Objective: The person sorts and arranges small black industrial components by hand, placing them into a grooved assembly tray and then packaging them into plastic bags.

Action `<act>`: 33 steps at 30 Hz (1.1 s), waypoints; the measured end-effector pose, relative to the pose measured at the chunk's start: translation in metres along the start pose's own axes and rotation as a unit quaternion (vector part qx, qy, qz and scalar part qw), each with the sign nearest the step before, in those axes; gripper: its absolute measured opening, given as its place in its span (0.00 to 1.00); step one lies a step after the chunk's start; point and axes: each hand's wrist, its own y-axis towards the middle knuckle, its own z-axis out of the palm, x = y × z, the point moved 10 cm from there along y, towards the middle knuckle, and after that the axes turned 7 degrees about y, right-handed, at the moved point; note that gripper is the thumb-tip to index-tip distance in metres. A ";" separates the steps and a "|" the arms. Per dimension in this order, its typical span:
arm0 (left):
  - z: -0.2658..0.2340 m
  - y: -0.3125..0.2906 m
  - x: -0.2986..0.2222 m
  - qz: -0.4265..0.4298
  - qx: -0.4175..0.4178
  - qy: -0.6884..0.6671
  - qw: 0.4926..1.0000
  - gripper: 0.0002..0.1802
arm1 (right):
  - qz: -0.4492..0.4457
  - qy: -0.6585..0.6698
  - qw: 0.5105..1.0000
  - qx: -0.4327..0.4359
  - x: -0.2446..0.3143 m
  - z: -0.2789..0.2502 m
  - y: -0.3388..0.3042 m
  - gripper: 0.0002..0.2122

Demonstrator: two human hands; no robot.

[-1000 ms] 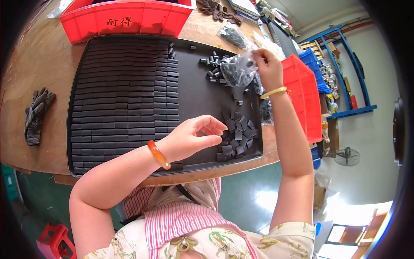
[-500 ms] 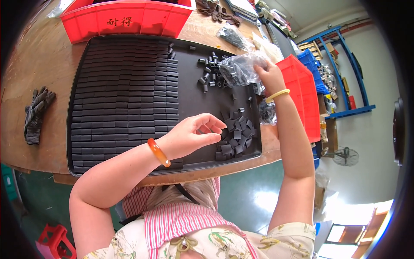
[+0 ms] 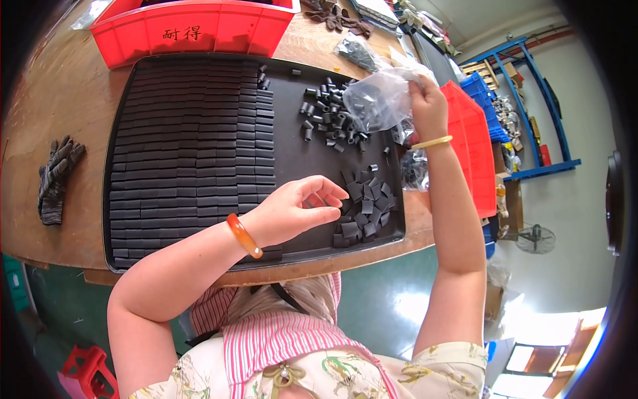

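My right hand (image 3: 428,110) grips the upper end of a clear plastic bag (image 3: 382,100), held tilted over the right side of a black tray (image 3: 302,156). Beside the bag's lower end lies a pile of short black tubes (image 3: 322,113) on the tray. My left hand (image 3: 292,209) hovers above the tray's near part, fingers loosely curved, thumb apart from them, nothing visible between. Just right of it is a heap of flat black square pieces (image 3: 365,206). Tight rows of black pieces (image 3: 193,159) cover the tray's left side.
A red bin (image 3: 193,33) stands behind the tray, another red bin (image 3: 472,153) at its right. Bagged parts (image 3: 415,169) lie by the tray's right edge, and another bag (image 3: 359,53) farther back. A grey glove (image 3: 58,179) rests on the wooden table (image 3: 86,113) at left.
My right hand has moved slightly right and up with the bag. More black tubes now lie on the tray, and the bag looks emptier. My left hand has stayed in place.
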 end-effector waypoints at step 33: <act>0.023 -0.020 -0.001 0.080 0.063 0.627 0.772 0.08 | 0.216 0.287 0.931 -0.058 -0.023 -0.041 -0.054 0.08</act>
